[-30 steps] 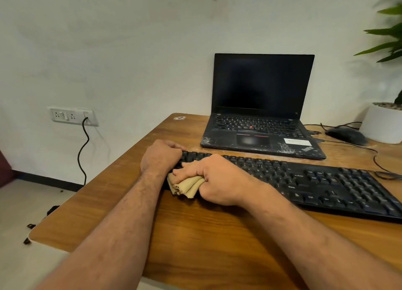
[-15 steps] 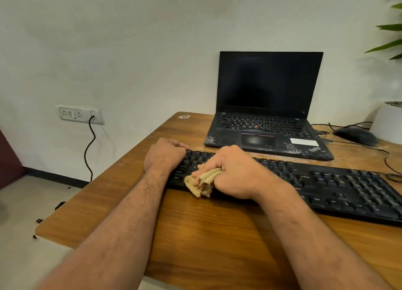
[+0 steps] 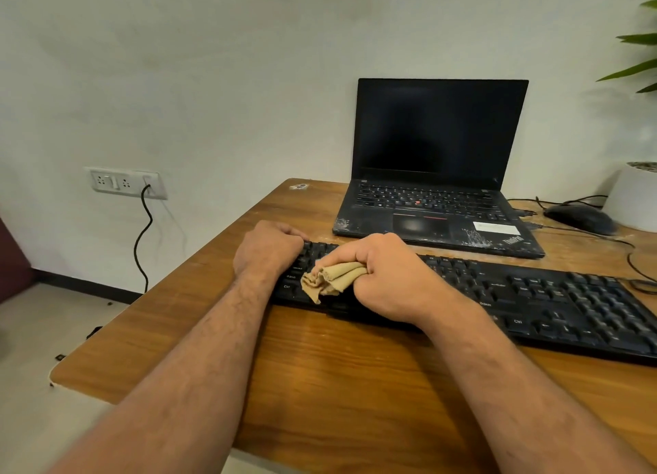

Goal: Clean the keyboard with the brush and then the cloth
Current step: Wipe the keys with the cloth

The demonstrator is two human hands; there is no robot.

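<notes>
My right hand (image 3: 384, 278) has slid the bunched tan cloth (image 3: 332, 278) rightward along the black keyboard (image 3: 533, 303), mid-frame; fingers curl tight round it. Left hand (image 3: 268, 251) grips the keyboard's left end. I'd press evenly, sweeping row by row toward the right

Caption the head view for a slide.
Right hand wipes black keyboard with tan cloth; left hand grips its end.
</notes>
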